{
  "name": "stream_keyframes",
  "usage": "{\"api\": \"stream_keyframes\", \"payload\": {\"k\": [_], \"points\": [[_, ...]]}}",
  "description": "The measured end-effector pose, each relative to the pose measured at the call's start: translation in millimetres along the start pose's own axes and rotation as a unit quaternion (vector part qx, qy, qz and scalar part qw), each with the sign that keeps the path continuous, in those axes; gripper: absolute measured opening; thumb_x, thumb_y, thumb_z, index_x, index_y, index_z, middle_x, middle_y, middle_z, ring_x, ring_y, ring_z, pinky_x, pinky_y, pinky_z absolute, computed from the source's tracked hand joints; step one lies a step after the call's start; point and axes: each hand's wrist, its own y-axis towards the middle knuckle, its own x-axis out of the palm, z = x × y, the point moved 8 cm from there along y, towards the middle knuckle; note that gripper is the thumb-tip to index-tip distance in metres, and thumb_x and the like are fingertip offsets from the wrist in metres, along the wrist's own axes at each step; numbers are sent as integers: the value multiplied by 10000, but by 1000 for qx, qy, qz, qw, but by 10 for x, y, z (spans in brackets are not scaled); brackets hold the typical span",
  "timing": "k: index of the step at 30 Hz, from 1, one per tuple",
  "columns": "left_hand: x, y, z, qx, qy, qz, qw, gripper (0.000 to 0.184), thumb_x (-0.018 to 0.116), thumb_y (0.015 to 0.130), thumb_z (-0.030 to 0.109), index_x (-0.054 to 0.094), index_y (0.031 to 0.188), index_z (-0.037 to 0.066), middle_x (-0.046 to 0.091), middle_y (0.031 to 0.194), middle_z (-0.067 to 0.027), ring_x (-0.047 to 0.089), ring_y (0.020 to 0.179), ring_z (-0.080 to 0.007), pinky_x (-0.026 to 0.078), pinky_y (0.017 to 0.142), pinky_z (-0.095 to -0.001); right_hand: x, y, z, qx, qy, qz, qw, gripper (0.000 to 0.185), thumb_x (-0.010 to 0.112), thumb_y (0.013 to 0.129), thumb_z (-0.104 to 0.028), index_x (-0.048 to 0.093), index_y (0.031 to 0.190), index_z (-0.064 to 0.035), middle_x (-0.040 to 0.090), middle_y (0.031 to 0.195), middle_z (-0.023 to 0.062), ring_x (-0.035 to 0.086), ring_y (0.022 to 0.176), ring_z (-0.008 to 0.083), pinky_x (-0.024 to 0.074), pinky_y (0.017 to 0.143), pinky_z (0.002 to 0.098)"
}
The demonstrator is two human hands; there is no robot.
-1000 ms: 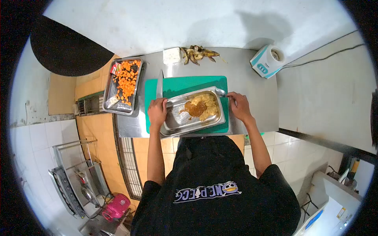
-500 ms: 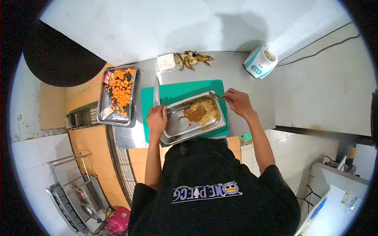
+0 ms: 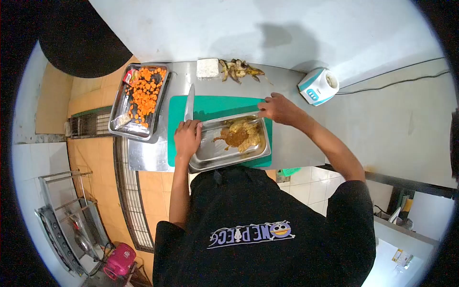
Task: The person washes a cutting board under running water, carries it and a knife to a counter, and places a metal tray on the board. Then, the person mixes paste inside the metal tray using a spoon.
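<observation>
The rectangular silver metal pan (image 3: 206, 152) sits on a green board (image 3: 217, 104); left hand (image 3: 187, 139) bent at its left rim, right hand (image 3: 277, 109) curled by its far-right corner, both grips unclear. The black shirt (image 3: 267, 260) reads "ONE PIECE".

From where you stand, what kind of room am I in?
Probably a kitchen: there's a knife on a green cutting board, a metal tray of chopped orange pieces, and what looks like a blender base.
</observation>
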Motion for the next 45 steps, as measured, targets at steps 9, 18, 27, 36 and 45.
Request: {"api": "stream_keyframes", "payload": {"k": [9,18,27,36,45], "points": [[13,-3,-39,-14,1,-10,1000,227,554,974,272,706,992,104,689,946,-84,617,917,-309,510,784,-455,-9,339,100,-167,51,30,984,89,634,802,-172,658,857,-239,588,865,-20,632,830,177,446,776,375],[35,8,-45,-11,15,-14,1000,213,554,965,253,704,984,103,685,948,-84,618,922,-301,517,773,-451,76,452,237,-185,112,7,976,81,616,804,-172,654,855,-221,584,851,-14,632,841,190,423,755,381],[45,-11,-55,-12,7,-2,1000,207,555,963,240,700,972,93,680,948,-79,614,924,-298,516,770,-449,390,223,400,-78,188,-55,977,122,586,841,-103,629,885,-209,598,890,8,660,879,248,485,775,444],[42,0,-45,-5,5,2,1000,199,558,962,232,697,975,89,678,932,-90,614,916,-307,513,762,-451,488,-4,395,20,346,-90,934,187,616,818,32,639,909,-130,636,913,37,643,856,298,510,714,424],[20,5,-28,6,8,13,1000,195,561,962,233,697,962,92,674,902,-98,619,885,-317,517,754,-452,401,-35,432,73,340,26,937,162,617,840,42,648,926,-92,624,907,79,618,853,326,495,755,439]]}}
